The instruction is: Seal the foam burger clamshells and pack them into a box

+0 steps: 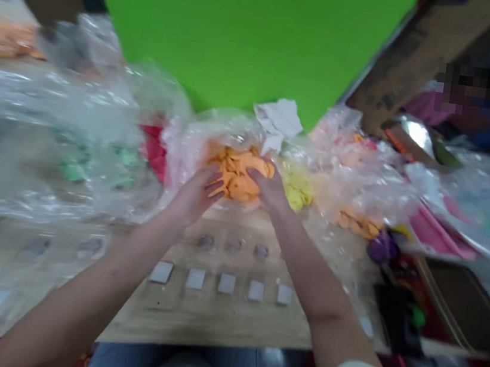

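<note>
A heap of soft, curled orange pieces (243,177) lies in an opened clear plastic bag (223,125) in front of the green panel; blur hides what kind of pieces they are. My left hand (198,194) is at the heap's left edge with its fingers spread apart. From the right, my right hand (267,183) reaches onto the heap, fingers apart and partly lost among the orange pieces. Neither hand shows a clear grip. Just right of my right hand are yellow pieces (298,190) in plastic.
A green panel (246,39) rises behind the bags. Large clear bags (19,148) with green pieces lie left. Several white squares (227,283) line the wooden table (190,324). A crumpled white sheet (278,118) stands behind the heap. At right are a pink item (440,230) and brown tray (465,297).
</note>
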